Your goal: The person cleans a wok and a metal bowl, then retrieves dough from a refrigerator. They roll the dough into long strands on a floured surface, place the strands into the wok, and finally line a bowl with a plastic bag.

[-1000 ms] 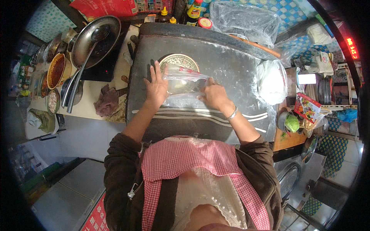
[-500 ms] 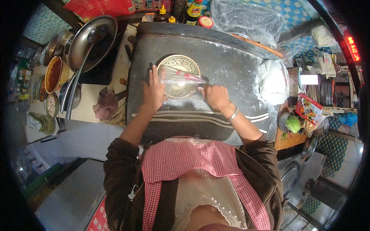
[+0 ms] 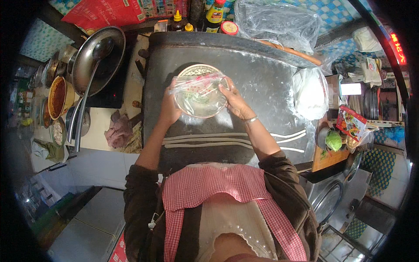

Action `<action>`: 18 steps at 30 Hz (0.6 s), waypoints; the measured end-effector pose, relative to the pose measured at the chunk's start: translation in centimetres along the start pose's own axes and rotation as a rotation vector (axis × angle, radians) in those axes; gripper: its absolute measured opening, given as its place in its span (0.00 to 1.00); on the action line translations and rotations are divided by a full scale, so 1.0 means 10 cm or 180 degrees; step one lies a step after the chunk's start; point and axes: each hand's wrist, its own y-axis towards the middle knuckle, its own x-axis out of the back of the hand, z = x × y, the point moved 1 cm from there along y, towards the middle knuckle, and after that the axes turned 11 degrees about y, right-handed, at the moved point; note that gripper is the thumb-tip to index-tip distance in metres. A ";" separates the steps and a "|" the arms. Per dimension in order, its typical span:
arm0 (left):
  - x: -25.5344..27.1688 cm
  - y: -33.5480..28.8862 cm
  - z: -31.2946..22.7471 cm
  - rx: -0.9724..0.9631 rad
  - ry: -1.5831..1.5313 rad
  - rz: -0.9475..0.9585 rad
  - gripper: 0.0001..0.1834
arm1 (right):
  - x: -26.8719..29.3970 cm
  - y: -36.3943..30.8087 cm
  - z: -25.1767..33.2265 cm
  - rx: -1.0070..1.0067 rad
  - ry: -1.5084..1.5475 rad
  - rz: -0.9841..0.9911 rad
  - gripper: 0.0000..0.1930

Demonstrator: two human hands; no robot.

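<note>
A round plate (image 3: 198, 68) with a dark patterned rim is on the dark worktop, a clear plastic bag (image 3: 196, 98) with red print drawn over most of it. At the plate's left edge my left hand (image 3: 171, 105) is closed on the bag, its fingertips partly hidden by the film. On the right side my right hand (image 3: 235, 101) grips the bag at the plate's rim, thumb on top. Whether the fingers also reach under the plate cannot be made out. Several long pale dough strips (image 3: 209, 140) lie across the worktop below my wrists.
Left of the worktop (image 3: 257, 118) are a wok (image 3: 80, 65) with a ladle, a bowl of red-brown sauce (image 3: 57, 98) and a crumpled cloth (image 3: 118, 131). Sauce bottles (image 3: 214, 17) stand behind. A white plastic bag (image 3: 310, 94) and a rolling pin (image 3: 290, 51) lie at the right.
My right hand has moved up and turned from a fist pulling the bag's gathered end to a grip at the rim. The film is spread wider, and my left hand has shifted slightly down.
</note>
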 end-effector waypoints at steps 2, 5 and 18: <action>0.29 -0.04 -0.28 0.0086 -0.0812 0.0064 0.55 | 0.01 -0.15 0.06 0.0044 0.0258 0.0008 0.36; 0.74 0.01 -0.30 0.0531 -0.1887 0.0587 0.42 | -0.04 -0.28 0.16 0.0116 0.0520 0.0077 0.33; 0.20 0.15 -0.67 0.1584 -0.3636 0.0827 0.19 | -0.40 -0.48 0.30 0.0213 0.0723 0.0771 0.29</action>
